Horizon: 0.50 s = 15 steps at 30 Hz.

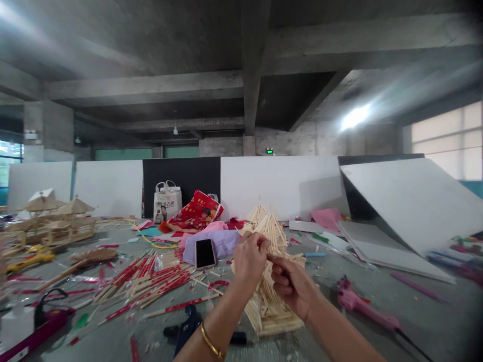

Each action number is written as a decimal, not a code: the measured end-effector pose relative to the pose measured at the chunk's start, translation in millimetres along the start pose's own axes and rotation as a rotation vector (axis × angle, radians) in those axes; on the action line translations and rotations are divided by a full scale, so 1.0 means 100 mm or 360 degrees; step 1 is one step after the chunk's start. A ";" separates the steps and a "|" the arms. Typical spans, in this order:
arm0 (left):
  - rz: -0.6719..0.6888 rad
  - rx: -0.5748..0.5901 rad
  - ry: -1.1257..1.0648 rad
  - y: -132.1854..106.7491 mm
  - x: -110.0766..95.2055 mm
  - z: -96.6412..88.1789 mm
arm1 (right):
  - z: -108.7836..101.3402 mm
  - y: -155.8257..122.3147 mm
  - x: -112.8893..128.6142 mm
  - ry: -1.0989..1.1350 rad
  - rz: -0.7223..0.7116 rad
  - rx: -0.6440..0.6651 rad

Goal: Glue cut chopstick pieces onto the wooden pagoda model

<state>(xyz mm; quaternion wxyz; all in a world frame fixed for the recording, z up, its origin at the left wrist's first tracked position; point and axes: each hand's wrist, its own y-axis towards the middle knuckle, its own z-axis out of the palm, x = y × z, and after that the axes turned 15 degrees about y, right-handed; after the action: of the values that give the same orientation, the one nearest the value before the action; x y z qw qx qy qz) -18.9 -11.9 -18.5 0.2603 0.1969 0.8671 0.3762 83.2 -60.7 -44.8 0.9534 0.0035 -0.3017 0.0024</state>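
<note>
A model pavilion (277,317) built of pale wooden sticks, with a pointed roof (273,226), stands on the table in front of me. My left hand (249,256), with a gold bangle on its wrist, is closed in a pinch at the roof's front. Just to its right, my right hand (294,284) is closed too, thumb and forefinger pressed together. The fingertips of both hands nearly meet. Anything between them is too small or hidden to make out. Both hands cover part of the model's middle.
Red-and-tan chopsticks (151,281) lie scattered left, near a phone (205,253) on purple cloth (228,244). A pink glue gun (368,307) lies right, a dark tool (186,327) by my left forearm. Finished stick models (71,226) stand far left. White boards (392,246) lean at right.
</note>
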 end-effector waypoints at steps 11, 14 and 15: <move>-0.0031 0.0005 -0.0007 -0.01 -0.01 -0.01 | -0.50 -0.69 0.47 -0.0675 -0.0264 -0.0138; -0.0025 0.0002 -0.0019 0.00 -0.01 -0.01 | -0.64 -0.83 0.67 -0.0809 -0.0275 -0.0313; -0.0023 0.0002 -0.0019 0.01 -0.01 -0.01 | -0.70 -0.85 0.74 -0.0874 -0.0276 -0.0366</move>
<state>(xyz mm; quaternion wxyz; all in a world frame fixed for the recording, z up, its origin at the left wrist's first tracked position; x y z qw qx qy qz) -18.2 -12.4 -17.2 0.2681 0.1931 0.8671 0.3728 184.4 -144.6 -60.1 0.8270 -0.0782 -0.5449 -0.1140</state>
